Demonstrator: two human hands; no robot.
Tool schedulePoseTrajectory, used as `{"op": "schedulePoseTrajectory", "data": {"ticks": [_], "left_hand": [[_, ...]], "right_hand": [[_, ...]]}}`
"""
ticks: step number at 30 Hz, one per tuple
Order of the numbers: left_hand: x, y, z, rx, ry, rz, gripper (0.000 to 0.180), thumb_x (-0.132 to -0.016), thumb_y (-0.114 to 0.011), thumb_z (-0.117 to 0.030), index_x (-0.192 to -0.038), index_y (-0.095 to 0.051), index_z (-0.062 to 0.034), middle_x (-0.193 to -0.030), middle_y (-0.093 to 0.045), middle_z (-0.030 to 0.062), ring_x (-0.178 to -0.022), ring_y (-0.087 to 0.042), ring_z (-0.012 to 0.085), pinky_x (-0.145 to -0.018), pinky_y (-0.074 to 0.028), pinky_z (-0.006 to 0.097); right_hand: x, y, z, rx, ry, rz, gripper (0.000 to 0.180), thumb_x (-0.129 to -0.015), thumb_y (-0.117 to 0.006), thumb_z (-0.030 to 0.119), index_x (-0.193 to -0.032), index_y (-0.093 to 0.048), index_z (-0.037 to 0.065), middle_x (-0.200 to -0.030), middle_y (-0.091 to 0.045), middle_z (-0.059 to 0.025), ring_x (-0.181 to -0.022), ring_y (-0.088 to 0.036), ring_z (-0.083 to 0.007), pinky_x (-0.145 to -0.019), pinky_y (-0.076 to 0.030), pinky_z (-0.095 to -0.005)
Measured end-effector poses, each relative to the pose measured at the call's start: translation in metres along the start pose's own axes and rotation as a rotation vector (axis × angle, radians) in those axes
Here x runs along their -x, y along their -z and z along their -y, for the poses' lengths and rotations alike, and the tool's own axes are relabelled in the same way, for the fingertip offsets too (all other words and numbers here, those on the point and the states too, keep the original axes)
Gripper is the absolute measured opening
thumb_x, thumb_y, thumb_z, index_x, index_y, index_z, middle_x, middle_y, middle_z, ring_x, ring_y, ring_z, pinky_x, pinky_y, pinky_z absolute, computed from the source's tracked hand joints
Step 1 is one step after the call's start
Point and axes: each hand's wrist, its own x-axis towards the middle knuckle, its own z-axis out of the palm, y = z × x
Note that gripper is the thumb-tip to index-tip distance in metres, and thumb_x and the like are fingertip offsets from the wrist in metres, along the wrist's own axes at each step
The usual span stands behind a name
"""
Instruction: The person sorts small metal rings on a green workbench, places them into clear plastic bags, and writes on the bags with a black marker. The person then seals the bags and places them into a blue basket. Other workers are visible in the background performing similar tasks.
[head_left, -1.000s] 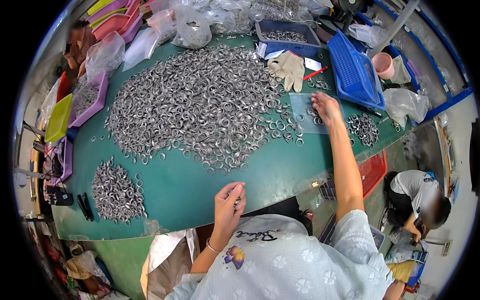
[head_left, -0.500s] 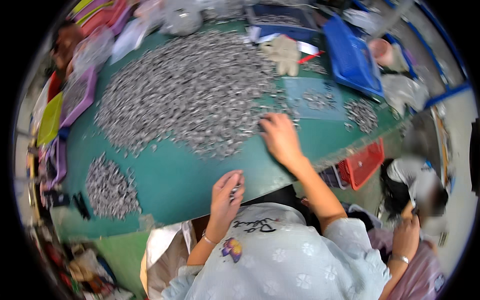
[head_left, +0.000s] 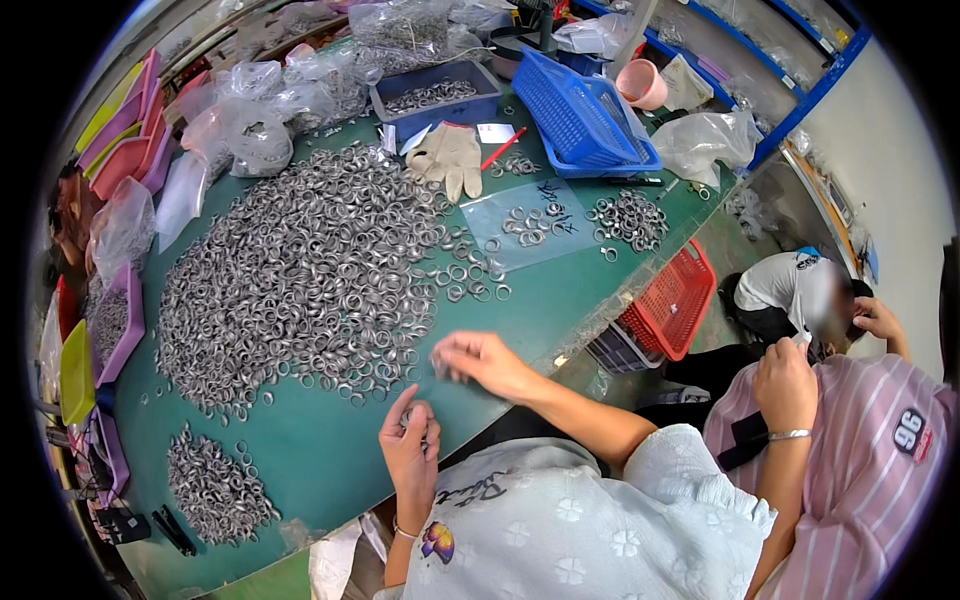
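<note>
Metal rings (head_left: 300, 270) spread in a broad grey heap over the green tabletop (head_left: 330, 440), with a smaller pile (head_left: 215, 490) at the near left. By the near edge, the left hand (head_left: 409, 455) curls around some rings, while the right hand (head_left: 488, 362), just beside it on the right, has bent, blurred fingertips, so whether it grips a ring cannot be told. Farther right, a clear plastic bag (head_left: 515, 255) lies flat near a cloth glove (head_left: 447, 160).

Moved right hand (head_left: 485, 362) off clear bag (head_left: 505, 258), past edge of ring pile (head_left: 300, 270), to just beside left hand (head_left: 410, 442). Swung view rightward; brought much more of co-worker's pink striped shirt (head_left: 865, 470) into view.
</note>
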Motion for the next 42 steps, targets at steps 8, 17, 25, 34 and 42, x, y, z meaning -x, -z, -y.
{"op": "schedulePoseTrajectory", "data": {"ticks": [8, 17, 25, 34, 42], "left_hand": [[-0.004, -0.005, -0.005, -0.366, -0.134, 0.092, 0.02, -0.082, -0.057, 0.001, -0.101, -0.058, 0.0045, -0.072, -0.054, 0.0035, -0.047, -0.042, 0.0031, -0.035, -0.023, 0.016], [-0.006, 0.003, -0.001, 0.141, 0.21, 0.1, 0.021, -0.092, -0.048, -0.02, -0.09, -0.052, -0.0001, -0.069, -0.049, 0.0015, -0.045, -0.035, 0.0029, -0.033, -0.023, 0.016], [-0.005, -0.004, 0.0, 0.13, 0.284, 0.174, 0.03, -0.095, -0.042, -0.03, -0.089, -0.052, -0.0019, -0.066, -0.049, 0.0041, -0.041, -0.036, 0.0042, -0.031, -0.024, 0.015], [-0.009, -0.02, 0.005, 0.078, 0.155, 0.227, 0.027, -0.091, -0.044, -0.019, -0.104, -0.051, 0.0035, -0.068, -0.051, 0.0048, -0.039, -0.036, 0.0044, -0.031, -0.024, 0.016], [-0.014, -0.015, 0.011, 0.446, 0.288, 0.145, 0.025, -0.088, -0.05, -0.017, -0.107, -0.052, -0.0007, -0.091, -0.056, 0.0092, -0.066, -0.05, 0.0105, -0.039, -0.035, 0.017]], "right_hand": [[0.028, -0.025, -0.007, -0.251, -0.066, 0.107, 0.013, -0.09, -0.053, 0.013, -0.096, -0.051, 0.002, -0.074, -0.057, 0.0005, -0.063, -0.05, -0.0055, -0.055, -0.039, -0.0183], [0.034, -0.032, 0.003, 0.149, 0.087, 0.065, 0.012, -0.085, -0.056, 0.007, -0.095, -0.054, 0.0, -0.074, -0.062, -0.0042, -0.066, -0.058, -0.0071, -0.059, -0.044, -0.0209], [0.035, -0.027, 0.002, 0.024, 0.057, 0.019, 0.013, -0.086, -0.058, 0.01, -0.09, -0.055, -0.002, -0.075, -0.063, -0.0054, -0.065, -0.058, -0.0082, -0.058, -0.045, -0.0216], [0.044, -0.013, 0.01, 0.278, 0.221, -0.08, 0.013, -0.084, -0.061, 0.012, -0.082, -0.061, -0.001, -0.071, -0.057, -0.0026, -0.062, -0.047, -0.0059, -0.053, -0.037, -0.023], [0.044, -0.023, -0.004, 0.095, 0.309, -0.291, 0.022, -0.092, -0.046, 0.015, -0.108, -0.053, 0.001, -0.104, -0.053, -0.0048, -0.096, -0.049, -0.0111, -0.083, -0.039, -0.0258]]}}
